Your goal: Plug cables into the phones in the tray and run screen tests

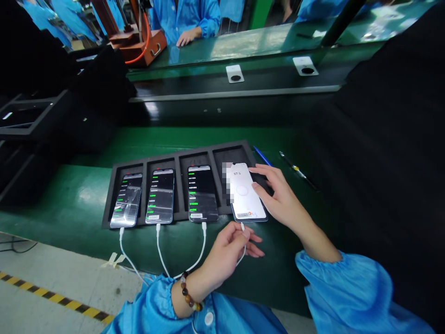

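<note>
A smartphone with a lit white screen (247,197) lies tilted over the rightmost compartment of a black foam tray (176,216). My right hand (280,197) grips its right edge, with the thumb over the front. Just below the phone, my left hand (227,253) pinches a white charging cable (243,227) close to its plug. The plug is at the phone's bottom edge; whether it is fully seated I cannot tell. Three phones with dark screens and green and white text, the left (125,199), middle (160,195) and right (202,192), rest in the other compartments, each with a white cable at its bottom end.
A blue pen (262,156) and a black pen (299,170) lie right of the tray on the green table (83,185). Black cloth (389,153) hangs at the right. Across the bench are an orange-brown fixture (148,48) and a person's hand (188,36).
</note>
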The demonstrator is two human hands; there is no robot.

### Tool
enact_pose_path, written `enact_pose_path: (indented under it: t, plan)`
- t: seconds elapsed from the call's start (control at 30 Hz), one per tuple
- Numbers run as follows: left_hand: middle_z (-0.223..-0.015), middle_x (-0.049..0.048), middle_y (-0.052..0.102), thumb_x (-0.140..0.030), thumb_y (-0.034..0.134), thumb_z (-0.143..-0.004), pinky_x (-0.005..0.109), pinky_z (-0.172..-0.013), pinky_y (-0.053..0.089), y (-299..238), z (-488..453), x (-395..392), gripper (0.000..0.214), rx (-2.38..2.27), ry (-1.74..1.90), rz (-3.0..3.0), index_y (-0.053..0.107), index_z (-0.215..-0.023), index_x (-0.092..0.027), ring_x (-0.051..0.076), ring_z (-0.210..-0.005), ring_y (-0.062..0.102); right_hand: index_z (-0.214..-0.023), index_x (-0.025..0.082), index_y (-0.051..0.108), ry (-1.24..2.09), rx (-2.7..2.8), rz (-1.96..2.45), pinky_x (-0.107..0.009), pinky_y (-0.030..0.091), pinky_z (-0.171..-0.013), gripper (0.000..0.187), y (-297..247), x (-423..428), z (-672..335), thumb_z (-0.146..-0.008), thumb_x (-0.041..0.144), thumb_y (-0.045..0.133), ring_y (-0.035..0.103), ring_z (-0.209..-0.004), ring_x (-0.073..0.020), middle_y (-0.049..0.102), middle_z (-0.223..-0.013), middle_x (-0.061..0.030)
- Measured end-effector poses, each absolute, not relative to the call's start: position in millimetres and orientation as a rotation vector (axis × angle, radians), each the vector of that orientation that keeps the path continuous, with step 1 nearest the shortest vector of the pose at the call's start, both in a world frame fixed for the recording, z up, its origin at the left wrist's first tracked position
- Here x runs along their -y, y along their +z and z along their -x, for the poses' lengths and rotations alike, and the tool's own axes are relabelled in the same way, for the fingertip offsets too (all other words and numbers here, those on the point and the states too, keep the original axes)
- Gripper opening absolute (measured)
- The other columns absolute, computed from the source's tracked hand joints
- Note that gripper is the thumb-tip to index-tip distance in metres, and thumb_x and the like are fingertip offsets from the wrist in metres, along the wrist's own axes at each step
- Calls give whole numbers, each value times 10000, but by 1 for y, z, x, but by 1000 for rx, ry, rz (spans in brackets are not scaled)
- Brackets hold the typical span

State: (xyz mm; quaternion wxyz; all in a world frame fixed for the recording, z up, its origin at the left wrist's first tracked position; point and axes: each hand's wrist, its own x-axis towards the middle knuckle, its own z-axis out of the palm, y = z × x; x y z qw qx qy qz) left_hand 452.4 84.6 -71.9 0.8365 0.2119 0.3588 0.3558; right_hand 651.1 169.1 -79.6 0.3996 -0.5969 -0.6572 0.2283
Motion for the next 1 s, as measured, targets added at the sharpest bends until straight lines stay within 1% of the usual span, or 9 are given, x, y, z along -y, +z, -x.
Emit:
enact_pose_path:
  t: [0.13, 0.47, 0.67, 0.77, 0.93, 1.0]
  plan:
    - [-982, 76, 751, -712, 950, -718, 292, -798, 537, -71, -452, -85, 707, -765, 751, -450, 648, -988, -133, 142, -740, 722, -1377, 301, 668, 601, 1652, 1521, -580, 515, -1175, 366, -78, -169, -650, -1046, 426, 575, 534, -1490, -336, 563, -1534, -145]
    - [-990, 86, 745, -699, 955, -720, 304, -802, 537, -70, -452, -85, 698, -758, 757, -447, 648, -981, -129, 150, -743, 715, -1380, 291, 663, 587, 1665, 1511, -591, 474, -1215, 367, -80, -169, -651, -1052, 429, 574, 532, -1492, -334, 561, -1529, -146]
    - [-1010, 129, 747, -684, 948, -743, 317, -809, 527, -74, -451, -84, 688, -732, 763, -415, 715, -1023, -100, 180, -773, 717, -1389, 303, 662, 585, 1668, 1522, -600, 488, -1199, 366, -80, -169, -652, -1055, 425, 572, 538, -1488, -340, 561, -1536, -143]
    - [-999, 128, 748, -692, 946, -739, 313, -798, 531, -75, -452, -84, 710, -726, 766, -400, 736, -1052, -91, 184, -769, 719, -1388, 305, 663, 581, 1668, 1523, -598, 511, -1172, 371, -79, -169, -651, -1054, 438, 571, 542, -1485, -343, 563, -1534, -142]
    - [-985, 122, 743, -698, 933, -759, 313, -800, 531, -75, -451, -84, 690, -723, 773, -408, 719, -1029, -101, 180, -773, 713, -1371, 305, 676, 572, 1669, 1528, -579, 527, -1150, 366, -80, -168, -651, -1060, 461, 566, 557, -1465, -332, 574, -1522, -144]
    - [-986, 122, 742, -696, 927, -768, 311, -800, 530, -75, -451, -84, 678, -727, 771, -414, 707, -1008, -102, 174, -773, 708, -1365, 295, 680, 556, 1663, 1515, -580, 517, -1156, 365, -79, -170, -651, -1068, 471, 561, 564, -1455, -330, 583, -1512, -148]
